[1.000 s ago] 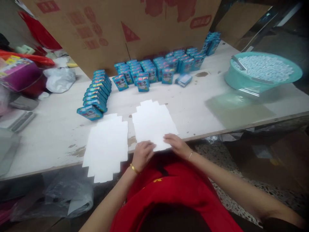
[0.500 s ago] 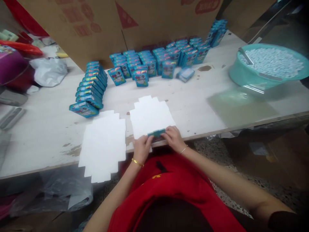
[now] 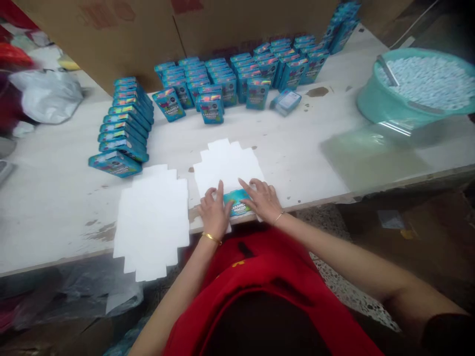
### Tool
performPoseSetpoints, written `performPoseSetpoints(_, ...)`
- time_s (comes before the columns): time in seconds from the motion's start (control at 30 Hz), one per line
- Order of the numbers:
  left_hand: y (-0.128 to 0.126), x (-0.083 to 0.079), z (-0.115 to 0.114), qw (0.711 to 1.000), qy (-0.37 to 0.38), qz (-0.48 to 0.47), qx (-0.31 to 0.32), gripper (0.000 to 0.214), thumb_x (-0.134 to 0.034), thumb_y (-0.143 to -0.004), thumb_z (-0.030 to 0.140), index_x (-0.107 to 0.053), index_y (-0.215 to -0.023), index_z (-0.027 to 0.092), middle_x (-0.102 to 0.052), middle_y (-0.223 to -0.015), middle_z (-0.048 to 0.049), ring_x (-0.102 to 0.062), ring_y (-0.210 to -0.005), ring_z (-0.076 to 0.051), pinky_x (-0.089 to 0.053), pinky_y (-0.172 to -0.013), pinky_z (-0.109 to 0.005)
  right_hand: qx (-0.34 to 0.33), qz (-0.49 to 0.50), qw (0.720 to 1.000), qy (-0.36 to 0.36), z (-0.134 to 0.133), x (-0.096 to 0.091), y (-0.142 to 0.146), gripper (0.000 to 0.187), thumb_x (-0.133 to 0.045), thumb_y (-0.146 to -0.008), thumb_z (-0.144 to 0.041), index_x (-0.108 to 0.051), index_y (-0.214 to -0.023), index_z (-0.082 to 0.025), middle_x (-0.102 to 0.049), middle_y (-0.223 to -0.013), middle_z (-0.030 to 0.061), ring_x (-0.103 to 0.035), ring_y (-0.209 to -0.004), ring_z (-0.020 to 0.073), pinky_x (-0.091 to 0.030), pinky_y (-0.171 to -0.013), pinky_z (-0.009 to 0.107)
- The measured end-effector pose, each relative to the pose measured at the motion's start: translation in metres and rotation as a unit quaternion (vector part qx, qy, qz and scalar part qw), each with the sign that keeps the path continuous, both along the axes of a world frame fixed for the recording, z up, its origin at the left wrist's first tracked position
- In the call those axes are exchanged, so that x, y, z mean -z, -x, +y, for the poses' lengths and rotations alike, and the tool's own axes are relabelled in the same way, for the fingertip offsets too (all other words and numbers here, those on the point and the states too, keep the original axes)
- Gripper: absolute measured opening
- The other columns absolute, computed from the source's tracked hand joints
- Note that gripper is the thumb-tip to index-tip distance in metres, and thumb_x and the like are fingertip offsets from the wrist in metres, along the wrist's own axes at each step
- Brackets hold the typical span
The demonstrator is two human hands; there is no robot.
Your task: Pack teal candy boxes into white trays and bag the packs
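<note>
A small blue carton (image 3: 237, 203) printed "Caramelo Macizo" lies face up at the near edge of a stack of flat white card blanks (image 3: 227, 165). My left hand (image 3: 216, 212) is at its left side, index finger stretched out and thumb against the printed face. From the right, my right hand (image 3: 264, 200) reaches over the carton with its fingers spread and the thumb on or just above the face. Neither hand is closed round it. To the left, a second stack of white card blanks (image 3: 152, 225) overhangs the table's front edge.
Filled-looking blue cartons (image 3: 124, 123) stand in a row at left, with several more rows (image 3: 222, 84) along the back. One carton (image 3: 285, 101) lies flat. A turquoise tub (image 3: 374, 99) of wrapped candies, with a scoop (image 3: 388, 70), stands right beside a clear plastic sheet (image 3: 374, 158). A cardboard box (image 3: 141, 44) stands behind.
The carton, pinched edge-up between both hands before, now lies with its printed face upward. My fingers have loosened and spread. The camera view has shifted slightly.
</note>
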State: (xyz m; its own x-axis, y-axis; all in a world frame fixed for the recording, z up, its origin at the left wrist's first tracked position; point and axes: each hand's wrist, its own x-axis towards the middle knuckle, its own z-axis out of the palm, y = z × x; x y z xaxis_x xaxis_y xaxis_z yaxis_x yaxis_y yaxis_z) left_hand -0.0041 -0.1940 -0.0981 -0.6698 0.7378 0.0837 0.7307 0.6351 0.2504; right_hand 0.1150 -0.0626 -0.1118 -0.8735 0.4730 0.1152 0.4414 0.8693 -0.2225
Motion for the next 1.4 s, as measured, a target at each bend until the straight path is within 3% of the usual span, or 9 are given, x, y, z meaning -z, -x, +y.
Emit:
performPoseSetpoints(0.17,0.008,-0.004,-0.003,0.996,0.025,-0.004,0.089,0.045,-0.042,-0.09,0.044,-0.046,-0.133,0.031,-0.044,-0.136,-0.0097,-0.045,-0.106,-0.03,-0.039,-0.081,-0.044,-0.081,0.014,0.996,-0.027,0.006,0.004,-0.004,0.059,-0.033,-0.092,-0.056,-0.023,-0.145,-0.031,-0.043,-0.133,0.0103,-0.044,-0.101,0.0257,-0.033,-0.082,0.037)
performPoseSetpoints(0.33,0.018,-0.008,-0.01,0.971,0.007,0.039,0.236,0.063,-0.046,-0.086,0.051,-0.038,-0.137,0.015,-0.054,-0.124,-0.0145,-0.045,-0.108,-0.028,-0.036,-0.086,-0.041,-0.165,0.021,0.984,-0.066,0.01,0.001,-0.009,0.08,-0.037,-0.084,-0.067,-0.02,-0.146,-0.019,-0.043,-0.134,0.0151,-0.045,-0.102,0.0282,-0.035,-0.081,0.037)
performPoseSetpoints(0.57,0.019,-0.015,-0.009,0.946,0.013,0.15,0.288,0.055,-0.047,-0.086,0.052,-0.049,-0.123,0.012,-0.058,-0.112,-0.0149,-0.049,-0.097,-0.027,-0.034,-0.079,-0.038,-0.176,0.022,0.973,-0.145,0.0,-0.003,-0.007,0.07,-0.043,-0.088,-0.055,-0.033,-0.136,-0.005,-0.049,-0.126,0.0203,-0.047,-0.095,0.0271,-0.037,-0.072,0.036)
performPoseSetpoints(0.67,0.015,-0.014,-0.012,0.93,0.022,0.178,0.32,0.046,-0.046,-0.087,0.048,-0.053,-0.116,0.012,-0.06,-0.102,-0.0128,-0.05,-0.091,-0.026,-0.033,-0.078,-0.038,-0.192,0.025,0.967,-0.166,-0.006,-0.004,-0.012,0.052,-0.042,-0.092,-0.045,-0.044,-0.126,-0.006,-0.057,-0.11,0.0166,-0.047,-0.088,0.0252,-0.036,-0.067,0.035)
performPoseSetpoints(0.8,0.009,-0.006,-0.022,0.903,0.024,0.218,0.37,0.02,-0.044,-0.092,0.029,-0.059,-0.097,0.017,-0.061,-0.086,-0.0065,-0.05,-0.083,-0.022,-0.031,-0.08,-0.039,-0.236,0.023,0.954,-0.181,-0.012,-0.003,-0.018,0.02,-0.038,-0.095,-0.02,-0.057,-0.096,-0.013,-0.057,-0.091,0.0097,-0.045,-0.08,0.0222,-0.032,-0.061,0.033)
performPoseSetpoints(1.0,0.013,-0.01,-0.022,0.875,0.029,0.257,0.409,0.012,-0.047,-0.088,0.02,-0.058,-0.083,0.018,-0.059,-0.079,-0.0042,-0.048,-0.084,-0.022,-0.028,-0.088,-0.041,-0.284,0.023,0.943,-0.17,-0.008,-0.006,-0.016,0.022,-0.034,-0.094,-0.012,-0.056,-0.091,-0.013,-0.053,-0.083,0.0087,-0.042,-0.076,0.0206,-0.03,-0.057,0.03)
performPoseSetpoints(1.13,0.024,-0.019,-0.008,0.838,0.066,0.228,0.49,0.012,-0.052,-0.085,0.019,-0.058,-0.074,0.018,-0.058,-0.073,-0.0035,-0.048,-0.082,-0.021,-0.028,-0.091,-0.039,-0.32,0.005,0.935,-0.151,-0.007,-0.008,-0.013,0.023,-0.033,-0.093,-0.011,-0.055,-0.086,-0.013,-0.052,-0.078,0.0071,-0.042,-0.072,0.0192,-0.027,-0.053,0.029)
performPoseSetpoints(1.3,0.036,-0.017,0.012,0.798,0.1,0.187,0.564,0.024,-0.052,-0.087,0.025,-0.058,-0.065,0.018,-0.058,-0.062,-0.0032,-0.047,-0.069,-0.018,-0.031,-0.083,-0.037,-0.343,-0.009,0.929,-0.136,-0.007,-0.008,-0.009,0.021,-0.037,-0.091,-0.011,-0.057,-0.084,-0.013,-0.054,-0.076,0.0072,-0.043,-0.07,0.0187,-0.028,-0.052,0.028)
performPoseSetpoints(1.4,0.036,-0.02,0.011,0.795,0.103,0.188,0.568,0.023,-0.054,-0.086,0.027,-0.059,-0.066,0.017,-0.059,-0.063,-0.0036,-0.048,-0.068,-0.018,-0.032,-0.08,-0.037,-0.34,-0.011,0.932,-0.124,-0.007,-0.009,-0.009,0.022,-0.038,-0.091,-0.011,-0.058,-0.084,-0.014,-0.056,-0.078,0.0074,-0.045,-0.071,0.0188,-0.032,-0.055,0.028)
